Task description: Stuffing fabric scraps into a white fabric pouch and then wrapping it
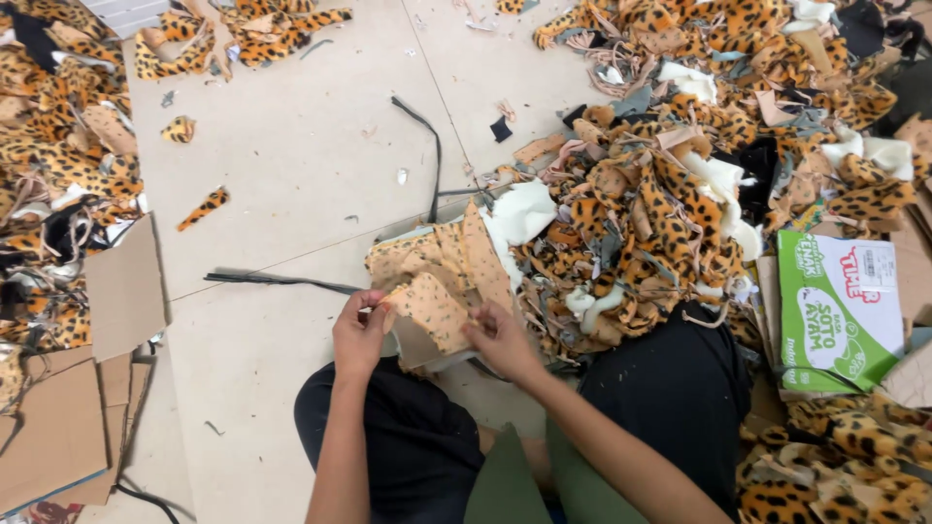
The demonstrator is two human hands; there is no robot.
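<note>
Left hand (359, 335) and right hand (500, 340) each pinch an edge of a tan spotted fabric piece (432, 309), held flat between them above the lap. Best kept taut, grips near the edges. Beyond the hands: stack of similar soft, curved pieces (442, 257). Right: fuzzy leopard-print scrap heap (660, 223), green carton (840, 311). Left: stiff cardboard (121, 291) on the floor (291, 146).

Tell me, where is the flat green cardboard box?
In the head view, the flat green cardboard box lies on the floor at the person's right, beside the big pile of leopard-print fabric scraps and next to the black-clad knee.
</note>
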